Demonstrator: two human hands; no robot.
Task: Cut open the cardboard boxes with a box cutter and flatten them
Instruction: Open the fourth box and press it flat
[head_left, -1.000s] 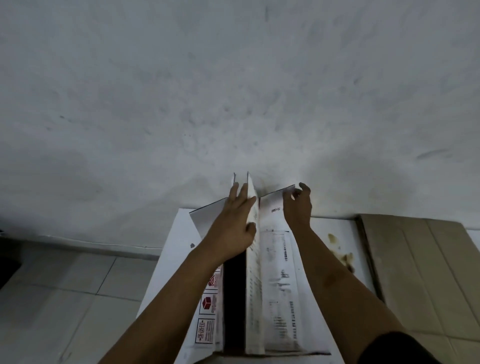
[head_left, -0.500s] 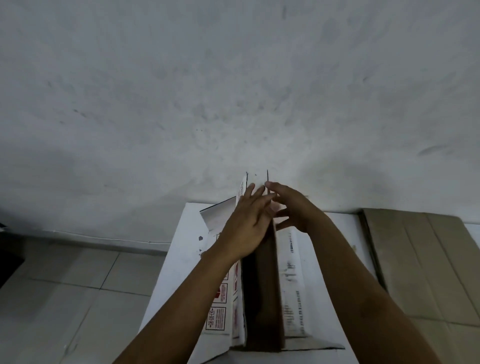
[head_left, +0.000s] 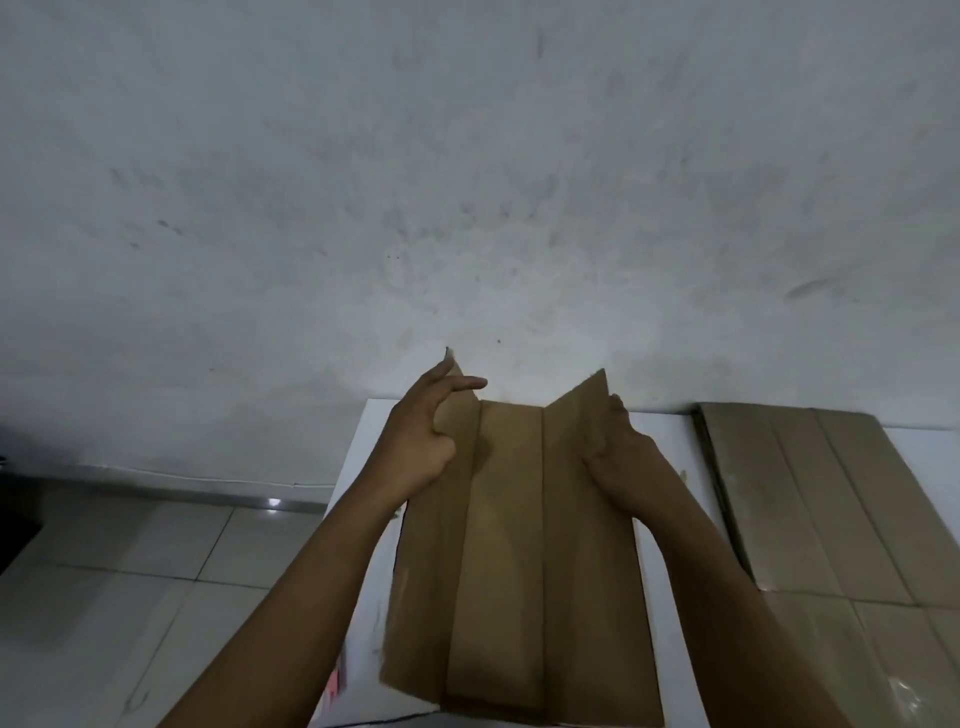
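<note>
The opened brown cardboard box (head_left: 511, 545) lies spread in front of me on the white table (head_left: 358, 467), its plain inner side up, three long panels divided by straight creases. It holds nothing. The outer panels tilt up a little at the far end, so the sheet is not quite flat.

My left hand (head_left: 415, 447) rests on the left panel, thumb pressing the inner face, fingers straight and loose over the far corner. My right hand (head_left: 621, 452) grips the right panel's edge; the fingers go behind the cardboard, so how tightly they curl I cannot quite tell.

Half a second ago this box stood folded narrow between my hands with its white printed side showing; now it is opened out and brown side up.

To the right, on the same table, a stack of flattened brown cardboard sheets (head_left: 810, 499) lies well apart from the box, matte and creased lengthwise. Beyond the table's far edge rises the rough grey plaster wall (head_left: 467, 182), and to the left the pale tiled floor (head_left: 156, 571).
</note>
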